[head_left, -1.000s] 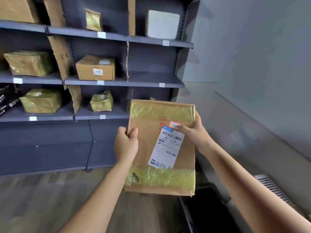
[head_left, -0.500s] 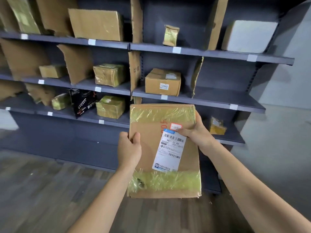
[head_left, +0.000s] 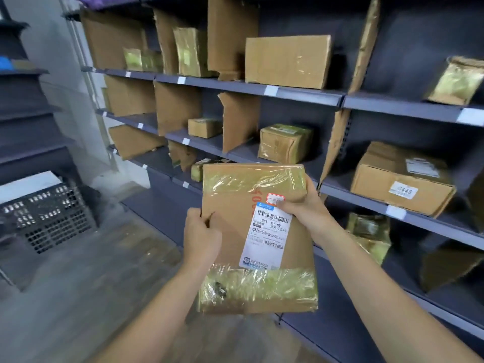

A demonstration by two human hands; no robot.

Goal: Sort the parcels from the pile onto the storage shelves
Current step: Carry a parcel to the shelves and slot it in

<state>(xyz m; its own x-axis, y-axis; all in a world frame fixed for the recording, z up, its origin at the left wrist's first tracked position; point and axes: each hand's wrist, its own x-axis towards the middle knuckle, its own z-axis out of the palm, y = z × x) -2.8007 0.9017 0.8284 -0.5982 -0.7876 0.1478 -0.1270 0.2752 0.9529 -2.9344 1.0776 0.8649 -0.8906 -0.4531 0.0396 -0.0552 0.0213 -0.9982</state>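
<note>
I'm holding parcel (head_left: 258, 239) upright in front of the shelves (head_left: 301, 94): left hand (head_left: 201, 235) gripping its left edge, right hand (head_left: 305, 209) pinching the right. Long axis vertical; shelves lying ahead-right, right hand nearer.

- Bare throughout (skin only, up to where the picture cuts off).
- Left of the parcel (head_left: 235, 195): left hand (head_left: 201, 231), uncovered, with the back of the hand and rounded knuckles showing.
- Right of the parcel: right hand (head_left: 306, 209), uncovered, thumb with a short trimmed nail.
- Below and left of the parcel: left forearm (head_left: 157, 310), bare, slim at the wrist, broader toward the elbow.
- Below and right of the parcel: right forearm (head_left: 379, 284), likewise bare and smooth.
</note>
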